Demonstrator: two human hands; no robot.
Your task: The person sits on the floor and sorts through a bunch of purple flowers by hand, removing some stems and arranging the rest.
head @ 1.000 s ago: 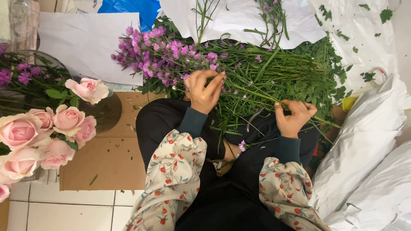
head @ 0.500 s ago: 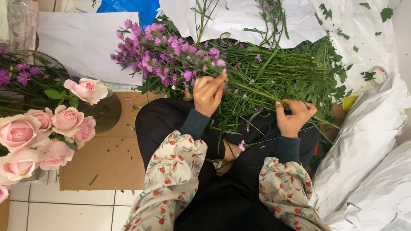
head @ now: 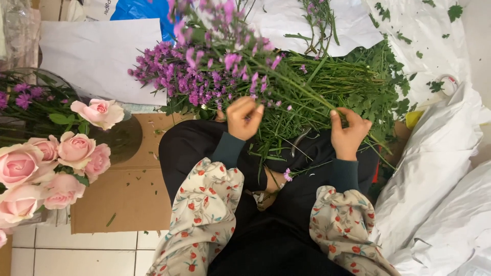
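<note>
— What are the two hands doing?

— The left hand (head: 244,117) is curled nearly closed, fingers bent inward, among the thin green stems just below the bunch of small purple flowers on thin green stems (head: 204,71). It seems to pinch a stem or two, though exactly which I cannot tell. The right hand (head: 349,134) is closed around the lower green stems of the same bunch, thumb up and fingers wrapped.

— Where does the bunch lie?

— Across the person's lap, over the black trousers (head: 199,148). The blossoms point to the person's left and the leafy stem ends fan out past the right hand. A few purple sprigs rise blurred toward the camera.

— What else is around?

— A heap of cut green leaves and stems (head: 378,87) lies beyond the right hand, spilling onto crumpled white paper sheets (head: 440,168) on that side. A single small purple blossom (head: 288,175) rests on the lap between the forearms. The sleeves are cream fabric with red floral print (head: 204,209) over dark teal cuffs. On the person's left, a cluster of pale pink roses (head: 46,163) stands near a flat brown cardboard sheet (head: 123,199) on the white tiled floor (head: 76,255). A blue plastic bag (head: 138,13) lies at the top, beside another white sheet of paper (head: 97,56).
</note>
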